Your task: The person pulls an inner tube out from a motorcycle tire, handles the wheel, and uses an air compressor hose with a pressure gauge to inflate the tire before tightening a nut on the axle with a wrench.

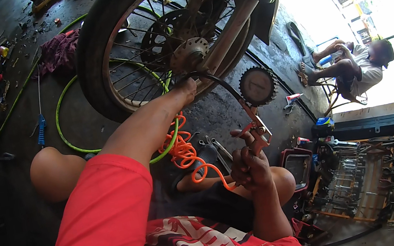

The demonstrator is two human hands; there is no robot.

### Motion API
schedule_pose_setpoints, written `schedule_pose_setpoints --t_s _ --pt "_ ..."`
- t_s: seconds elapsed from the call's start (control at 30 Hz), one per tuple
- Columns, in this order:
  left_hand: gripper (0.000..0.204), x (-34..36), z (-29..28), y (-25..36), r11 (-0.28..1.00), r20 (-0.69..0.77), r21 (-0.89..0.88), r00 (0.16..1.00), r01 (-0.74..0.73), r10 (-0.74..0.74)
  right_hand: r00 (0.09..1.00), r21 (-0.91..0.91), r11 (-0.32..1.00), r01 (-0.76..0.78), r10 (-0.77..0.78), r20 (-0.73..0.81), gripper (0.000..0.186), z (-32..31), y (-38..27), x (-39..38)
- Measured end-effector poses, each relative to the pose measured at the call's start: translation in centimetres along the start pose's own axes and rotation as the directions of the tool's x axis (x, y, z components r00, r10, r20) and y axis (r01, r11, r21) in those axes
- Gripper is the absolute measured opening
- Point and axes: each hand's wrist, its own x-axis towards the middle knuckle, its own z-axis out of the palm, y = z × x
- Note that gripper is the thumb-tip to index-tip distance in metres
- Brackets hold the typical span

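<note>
Crouching by the black-tyred spoked motorcycle wheel (104,44), a person in a red shirt works w/ both hands. Left hand (185,91) reaches out to the wheel's rim, fingers closed around the end of the thin black rubber hose (225,86) where it meets the rim; the exact pinch is hidden behind the hand. Right hand (249,164) sits lower, nearer the body, wrapped tight around the red metal grip of the tyre inflator gun (257,131), thumb up near the lever. The gun's round black dial gauge (257,86) stands just above the grip, facing the person, btwn the wheel and the right hand. An orange coiled air hose (186,154) runs from under the right hand across the lap toward the floor. A green garden-type hose (63,125) loops on the dark concrete floor (78,107) under the wheel. A blue-handled screwdriver (41,130) lies to the left, well apart from the hands. An open tray toolbox full of wrenches (371,182) sits to the right. Another person (356,68) sits near the bright doorway, far right.
</note>
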Motion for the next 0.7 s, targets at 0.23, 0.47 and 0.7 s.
schedule_pose_setpoints --t_s 0.23,0.47,0.7 --pt "0.018 -4.1 3.4 -4.8 0.931 -0.268 -0.356 0.947 0.074 -0.178 1.0 -0.159 0.987 -0.014 0.012 -0.015 0.062 1.5 0.5 -0.2" --pt "0.024 -15.8 -8.1 -1.5 0.996 -0.076 -0.067 0.996 -0.057 0.051 0.977 -0.172 0.981 0.093 -0.056 0.206 0.067 -1.0 0.8 -3.7" --pt "0.072 -41.9 -20.5 0.2 0.977 0.084 -0.212 0.996 0.016 0.002 0.915 -0.28 0.954 0.11 0.013 0.404 0.064 9.5 -0.7 -2.5"
